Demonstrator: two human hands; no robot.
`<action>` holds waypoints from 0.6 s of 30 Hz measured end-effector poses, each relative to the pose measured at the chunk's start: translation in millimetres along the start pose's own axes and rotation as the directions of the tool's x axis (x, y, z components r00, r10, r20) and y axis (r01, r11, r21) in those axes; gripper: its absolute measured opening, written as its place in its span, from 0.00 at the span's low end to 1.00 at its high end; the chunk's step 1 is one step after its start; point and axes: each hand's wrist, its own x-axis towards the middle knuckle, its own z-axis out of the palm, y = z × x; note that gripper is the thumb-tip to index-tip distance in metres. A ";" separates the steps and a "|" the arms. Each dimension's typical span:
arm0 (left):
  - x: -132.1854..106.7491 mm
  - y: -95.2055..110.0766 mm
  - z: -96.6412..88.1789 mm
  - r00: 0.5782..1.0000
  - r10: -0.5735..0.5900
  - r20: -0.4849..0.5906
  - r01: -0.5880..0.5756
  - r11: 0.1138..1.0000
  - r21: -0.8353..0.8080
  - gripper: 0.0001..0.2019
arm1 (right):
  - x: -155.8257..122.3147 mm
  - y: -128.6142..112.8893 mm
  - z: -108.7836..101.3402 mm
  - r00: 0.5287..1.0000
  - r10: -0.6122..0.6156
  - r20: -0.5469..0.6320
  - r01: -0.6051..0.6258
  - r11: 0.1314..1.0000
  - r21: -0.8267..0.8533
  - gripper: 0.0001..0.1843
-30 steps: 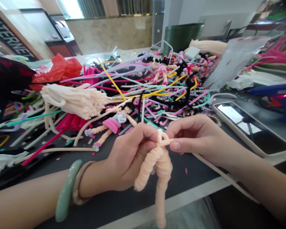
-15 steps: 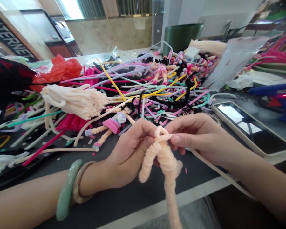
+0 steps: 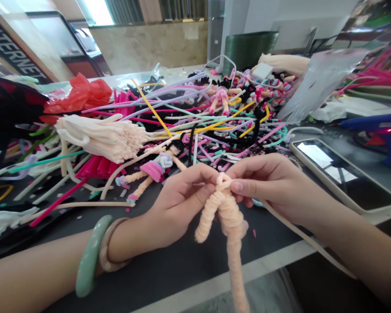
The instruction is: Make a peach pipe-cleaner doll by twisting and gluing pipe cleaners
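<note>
The peach pipe-cleaner figure (image 3: 230, 226) hangs over the dark table (image 3: 179, 282), its long axis pointing down toward the near side and slightly right, with one long and one short coiled strand under a small top loop. The left hand (image 3: 179, 202) and right hand (image 3: 267, 184) pinch this loop closely between their fingers (image 3: 237, 187). A loose peach stem (image 3: 308, 239) runs right from the right hand, near the phone (image 3: 342, 174).

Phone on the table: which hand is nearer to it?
Right. The right hand sits just beside the phone; the left hand is farther off, across the peach pipe-cleaner figure.
</note>
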 end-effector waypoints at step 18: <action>1.1 4.4 1.5 0.968 -0.249 -0.011 0.247 0.965 -0.093 0.05 | 0.4 -0.4 2.9 0.999 -0.009 -0.051 0.001 0.987 -0.159 0.03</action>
